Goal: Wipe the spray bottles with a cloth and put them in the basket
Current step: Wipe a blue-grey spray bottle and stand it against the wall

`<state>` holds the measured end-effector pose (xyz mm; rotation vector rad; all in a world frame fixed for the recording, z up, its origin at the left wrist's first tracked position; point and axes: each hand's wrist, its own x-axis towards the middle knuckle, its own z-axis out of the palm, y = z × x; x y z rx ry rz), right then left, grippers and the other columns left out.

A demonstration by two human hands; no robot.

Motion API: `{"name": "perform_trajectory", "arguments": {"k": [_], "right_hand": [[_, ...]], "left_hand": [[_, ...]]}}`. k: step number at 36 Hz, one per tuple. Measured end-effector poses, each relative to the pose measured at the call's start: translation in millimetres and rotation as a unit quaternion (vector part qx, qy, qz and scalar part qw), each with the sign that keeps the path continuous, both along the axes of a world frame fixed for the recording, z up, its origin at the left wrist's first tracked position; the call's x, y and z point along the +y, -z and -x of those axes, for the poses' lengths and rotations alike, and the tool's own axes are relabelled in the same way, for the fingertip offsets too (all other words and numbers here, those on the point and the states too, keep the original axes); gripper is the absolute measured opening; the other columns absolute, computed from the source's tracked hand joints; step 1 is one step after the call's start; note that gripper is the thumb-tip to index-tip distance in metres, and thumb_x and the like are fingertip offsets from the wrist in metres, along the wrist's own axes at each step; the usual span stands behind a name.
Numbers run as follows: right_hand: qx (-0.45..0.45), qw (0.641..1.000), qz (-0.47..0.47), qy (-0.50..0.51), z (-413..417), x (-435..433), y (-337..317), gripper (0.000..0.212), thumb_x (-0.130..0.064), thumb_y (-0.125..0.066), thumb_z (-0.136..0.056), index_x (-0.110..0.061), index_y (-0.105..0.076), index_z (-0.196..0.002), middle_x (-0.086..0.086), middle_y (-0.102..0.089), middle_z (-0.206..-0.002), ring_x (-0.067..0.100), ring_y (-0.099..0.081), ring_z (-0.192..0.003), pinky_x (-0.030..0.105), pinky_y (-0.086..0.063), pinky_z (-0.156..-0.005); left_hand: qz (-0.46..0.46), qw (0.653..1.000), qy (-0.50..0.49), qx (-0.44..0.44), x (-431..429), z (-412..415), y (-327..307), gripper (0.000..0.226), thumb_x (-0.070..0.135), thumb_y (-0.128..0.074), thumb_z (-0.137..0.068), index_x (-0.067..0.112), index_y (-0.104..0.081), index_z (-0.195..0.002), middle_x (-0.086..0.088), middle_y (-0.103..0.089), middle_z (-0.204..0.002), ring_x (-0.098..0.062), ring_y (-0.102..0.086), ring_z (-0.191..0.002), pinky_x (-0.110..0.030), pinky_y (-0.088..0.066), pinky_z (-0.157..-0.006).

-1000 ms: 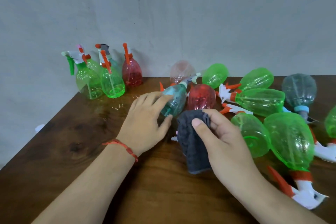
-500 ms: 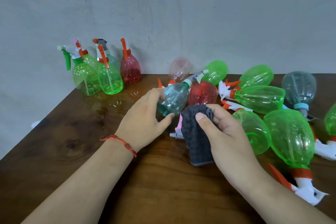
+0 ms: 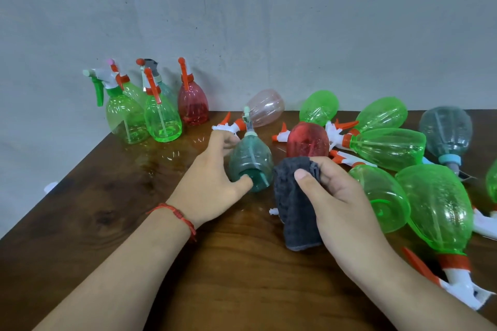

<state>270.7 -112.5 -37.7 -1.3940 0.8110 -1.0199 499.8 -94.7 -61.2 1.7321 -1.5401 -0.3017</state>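
Note:
My left hand (image 3: 208, 183) grips a teal spray bottle (image 3: 248, 162), tilted with its base toward me and its nozzle pointing away. Right beside the bottle, my right hand (image 3: 338, 201) holds a dark grey cloth (image 3: 295, 209) that hangs down to the wooden table (image 3: 107, 223). A red bottle (image 3: 308, 140) lies just behind the cloth. Several green bottles lie on the right, among them a large one (image 3: 438, 207) and another (image 3: 390, 148). No basket is in view.
Several bottles stand upright at the table's back left corner: green ones (image 3: 161, 118) and a red one (image 3: 193, 105). A pale pink bottle (image 3: 265, 107) and a grey bottle (image 3: 446, 131) lie near the wall. The table's left edge runs diagonally.
My left hand has closed round the teal bottle, lifted it from the pile and swung its base toward me. The cloth in my right hand has stayed close beside it.

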Motion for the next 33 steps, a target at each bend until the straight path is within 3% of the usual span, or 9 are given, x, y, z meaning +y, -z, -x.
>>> {"name": "perform_trajectory", "arguments": {"k": [3,5,8,10,15,19,22,27,33], "right_hand": [[0.025,1.0,-0.004,0.003,-1,-2,1,0.021,-0.018,-0.054,-0.108,-0.025,-0.073,-0.108,-0.001,-0.08,-0.093,0.02,-0.079,-0.077,0.022,-0.057,-0.059],[0.04,0.999,-0.003,-0.002,-1,-4,2,0.021,-0.018,-0.053,-0.109,-0.027,-0.073,-0.109,-0.002,-0.08,-0.092,0.019,-0.079,-0.077,0.024,-0.059,-0.061],[0.049,0.999,-0.014,-0.014,-4,-6,3,0.023,-0.02,-0.052,-0.11,-0.03,-0.073,-0.108,0.0,-0.08,-0.095,0.024,-0.079,-0.083,0.045,-0.066,-0.078],[0.046,0.998,-0.027,-0.021,-6,-9,6,0.024,-0.021,-0.053,-0.109,-0.031,-0.074,-0.106,0.0,-0.08,-0.098,0.026,-0.078,-0.091,0.055,-0.062,-0.091],[0.022,0.996,-0.074,-0.042,-9,-11,9,0.023,-0.018,-0.054,-0.109,-0.027,-0.076,-0.108,0.002,-0.08,-0.108,0.027,-0.075,-0.109,0.058,-0.052,-0.108],[-0.026,0.995,-0.079,-0.049,-6,-8,7,0.023,-0.014,-0.054,-0.109,-0.021,-0.076,-0.111,0.008,-0.079,-0.114,0.032,-0.072,-0.116,0.058,-0.05,-0.11],[-0.082,0.992,-0.082,-0.048,-4,-5,2,0.025,-0.009,-0.051,-0.108,-0.014,-0.074,-0.115,0.009,-0.078,-0.117,0.025,-0.073,-0.114,0.051,-0.051,-0.11],[-0.161,0.979,-0.104,-0.065,-1,-4,-6,0.026,-0.007,-0.048,-0.106,-0.004,-0.069,-0.121,0.019,-0.076,-0.118,0.026,-0.073,-0.103,0.054,-0.056,-0.099],[-0.151,0.981,-0.103,-0.06,1,-7,-4,0.023,-0.006,-0.049,-0.106,-0.004,-0.07,-0.114,0.024,-0.074,-0.116,0.029,-0.073,-0.099,0.047,-0.06,-0.091]], "left_hand": [[-0.033,0.999,0.027,0.007,4,-2,-3,0.079,0.029,-0.076,-0.079,0.045,-0.042,-0.148,0.017,-0.054,-0.138,0.003,-0.054,-0.131,-0.032,-0.048,-0.115],[-0.054,0.998,0.037,0.021,7,-4,-2,0.078,0.037,-0.072,-0.075,0.049,-0.046,-0.147,0.019,-0.05,-0.14,0.002,-0.054,-0.131,-0.033,-0.047,-0.116],[-0.09,0.992,0.061,0.064,8,-6,0,0.076,0.047,-0.079,-0.072,0.053,-0.046,-0.141,0.019,-0.06,-0.143,-0.006,-0.062,-0.13,-0.04,-0.047,-0.117],[-0.1,0.99,0.077,0.068,8,-6,1,0.075,0.038,-0.087,-0.079,0.05,-0.045,-0.14,0.021,-0.066,-0.139,-0.002,-0.062,-0.13,-0.041,-0.044,-0.12],[-0.076,0.991,0.084,0.072,9,4,-4,0.08,0.042,-0.086,-0.078,0.051,-0.043,-0.144,0.018,-0.07,-0.133,-0.008,-0.07,-0.121,-0.044,-0.049,-0.115],[-0.01,0.986,0.098,0.135,13,9,-9,0.076,0.021,-0.09,-0.082,0.042,-0.052,-0.143,0.013,-0.067,-0.138,-0.016,-0.07,-0.124,-0.048,-0.052,-0.112],[0.047,0.969,0.116,0.215,16,13,-14,0.079,0.007,-0.09,-0.077,0.034,-0.056,-0.144,0.006,-0.063,-0.142,-0.023,-0.07,-0.123,-0.047,-0.056,-0.109],[0.108,0.928,0.12,0.335,14,15,-16,0.09,0.015,-0.094,-0.068,0.02,-0.055,-0.149,-0.002,-0.061,-0.148,-0.025,-0.064,-0.134,-0.034,-0.055,-0.105],[0.119,0.907,0.147,0.376,13,19,-19,0.081,0.011,-0.093,-0.067,0.016,-0.057,-0.14,-0.011,-0.065,-0.142,-0.032,-0.064,-0.13,-0.04,-0.056,-0.105]]}}
